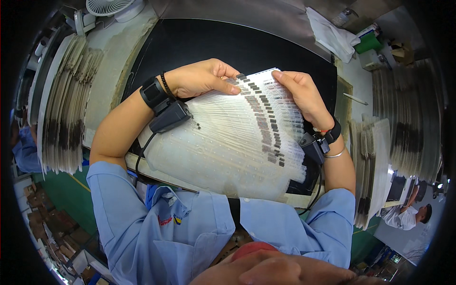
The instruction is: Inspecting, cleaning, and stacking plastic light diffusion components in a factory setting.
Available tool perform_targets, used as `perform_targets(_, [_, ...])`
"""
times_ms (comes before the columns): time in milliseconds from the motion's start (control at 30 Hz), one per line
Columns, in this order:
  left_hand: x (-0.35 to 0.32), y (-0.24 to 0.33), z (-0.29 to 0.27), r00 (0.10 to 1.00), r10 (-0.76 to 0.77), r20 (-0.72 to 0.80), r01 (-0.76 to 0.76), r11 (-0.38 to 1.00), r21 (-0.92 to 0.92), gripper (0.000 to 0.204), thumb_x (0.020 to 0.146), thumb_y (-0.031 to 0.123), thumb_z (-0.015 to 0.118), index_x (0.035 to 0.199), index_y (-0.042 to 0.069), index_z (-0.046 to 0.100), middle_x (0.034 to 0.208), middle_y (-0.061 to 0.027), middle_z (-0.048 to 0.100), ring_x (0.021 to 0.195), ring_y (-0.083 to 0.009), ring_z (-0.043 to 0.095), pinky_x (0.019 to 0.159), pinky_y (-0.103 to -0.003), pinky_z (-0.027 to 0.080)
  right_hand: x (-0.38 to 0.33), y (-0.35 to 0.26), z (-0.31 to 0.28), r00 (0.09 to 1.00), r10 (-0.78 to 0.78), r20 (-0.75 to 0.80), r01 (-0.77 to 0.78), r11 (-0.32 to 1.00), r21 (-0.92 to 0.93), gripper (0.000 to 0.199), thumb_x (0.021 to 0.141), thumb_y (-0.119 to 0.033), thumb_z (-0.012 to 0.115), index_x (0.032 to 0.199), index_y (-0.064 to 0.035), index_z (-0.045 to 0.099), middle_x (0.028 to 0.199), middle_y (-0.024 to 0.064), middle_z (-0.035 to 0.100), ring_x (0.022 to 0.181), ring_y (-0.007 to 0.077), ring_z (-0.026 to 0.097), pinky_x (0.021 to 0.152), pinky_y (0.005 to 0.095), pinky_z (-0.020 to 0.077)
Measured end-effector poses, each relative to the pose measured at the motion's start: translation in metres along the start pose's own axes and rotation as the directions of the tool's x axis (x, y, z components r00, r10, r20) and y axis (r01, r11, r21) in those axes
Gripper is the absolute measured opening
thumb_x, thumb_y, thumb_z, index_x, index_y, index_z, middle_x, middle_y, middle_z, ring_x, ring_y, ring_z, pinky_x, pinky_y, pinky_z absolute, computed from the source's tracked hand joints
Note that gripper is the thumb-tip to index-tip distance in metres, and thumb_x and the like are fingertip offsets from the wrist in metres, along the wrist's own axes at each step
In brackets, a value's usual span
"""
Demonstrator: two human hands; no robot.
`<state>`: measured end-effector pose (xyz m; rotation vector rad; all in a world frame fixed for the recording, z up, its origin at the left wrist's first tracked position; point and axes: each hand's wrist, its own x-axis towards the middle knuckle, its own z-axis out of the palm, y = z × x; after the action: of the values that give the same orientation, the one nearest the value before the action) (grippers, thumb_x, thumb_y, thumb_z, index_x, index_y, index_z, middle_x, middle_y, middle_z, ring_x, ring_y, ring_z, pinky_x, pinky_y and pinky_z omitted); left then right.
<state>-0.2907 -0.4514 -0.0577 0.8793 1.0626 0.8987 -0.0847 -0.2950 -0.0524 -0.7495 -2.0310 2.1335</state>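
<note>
A fanned stack of thin translucent plastic sheets (204,152) spreads over the black work surface (199,42) in front of me. Rows of small dark rectangular marks run in curved bands near the stack's right side. My left hand (202,78) pinches the upper left edge of the fan between thumb and curled fingers. At the top right corner, my right hand (302,92) grips the sheets, thumb and fingertips at the edge. A black wrist device (172,117) on my left forearm overlaps part of the stack. The sheets' lower edge lies close to my body.
Tall piles of similar sheets stand to the left (66,104) and the right (406,118). A white fan (111,5) is at the back left. At the back right lie a white cloth (330,33) and a white pen-like stick (355,99). Another person (411,216) appears at far right.
</note>
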Motion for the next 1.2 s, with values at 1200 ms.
perform_targets(1200, [0.002,0.0018,0.0052,0.999,0.03,-0.019,-0.03,1.0,-0.002,0.052,0.081,0.01,0.072,0.126,-0.006,0.053,0.106,-0.0135,0.067,0.087,-0.0113,0.065,0.078,-0.02,0.051,0.0007,0.0011,-0.0006,0.998,-0.054,-0.028,0.052,0.996,-0.069,0.026,0.094,-0.02,0.057,0.092,0.0034,0.068,0.078,0.0011,0.065,0.066,0.0026,0.054,0.059,0.0174,0.0427])
